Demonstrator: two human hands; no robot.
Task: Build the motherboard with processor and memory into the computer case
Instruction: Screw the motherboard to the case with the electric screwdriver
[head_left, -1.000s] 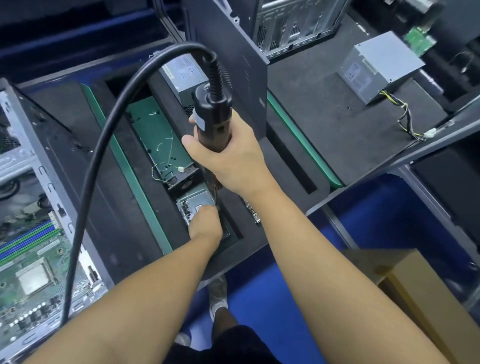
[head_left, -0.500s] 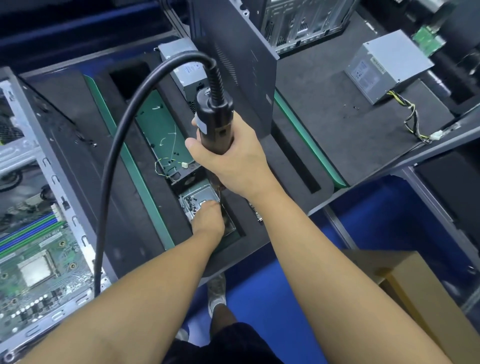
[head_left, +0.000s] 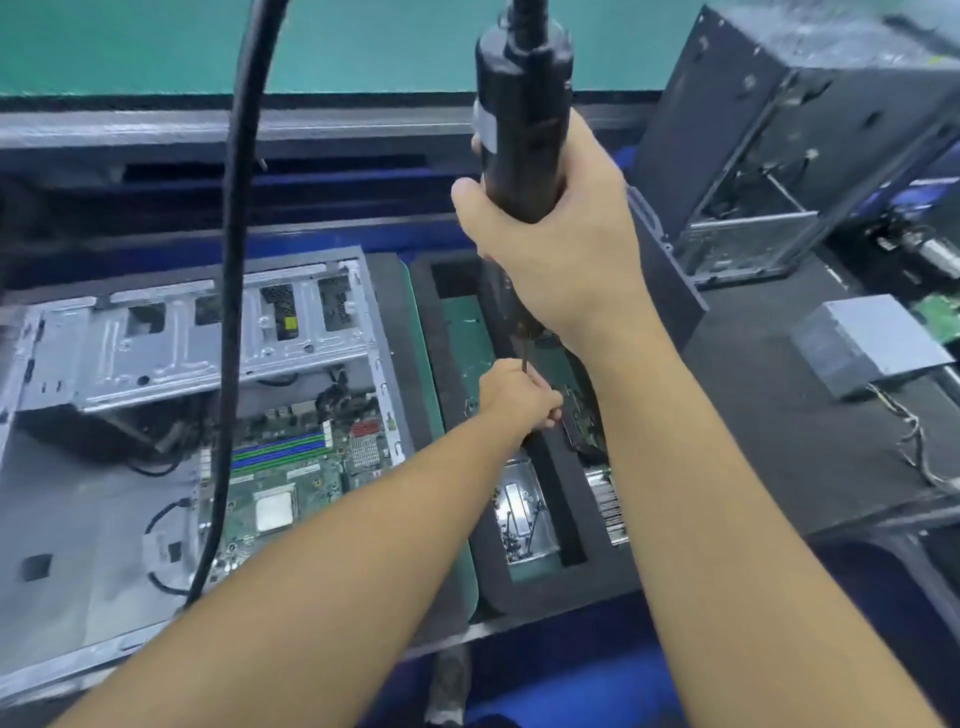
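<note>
The motherboard (head_left: 283, 493) already lies inside the open computer case (head_left: 78, 519), which lies flat on its side at the left. The square silver processor (head_left: 274, 511) sits in the middle of the board. The long blue and green memory slots (head_left: 280, 449) are just above it. I cannot tell if memory sticks are in them.

So the board looks to be in its place, but I think it is not screwed down yet. That part is left to do.

The right hand (head_left: 550, 249) is wrapped tight round a big black screwdriver (head_left: 522, 135) and holds it upright over the middle tray. A thick black cable (head_left: 234, 260) hangs from its top. The left hand (head_left: 519, 400) is curled round the thin metal tip (head_left: 523, 353) at the bottom. It may be putting a screw on it, but a screw is too small to see. A small metal dish (head_left: 543, 519) with screws sits just below the hands.

The board is green, flat and full of tiny parts.
</note>
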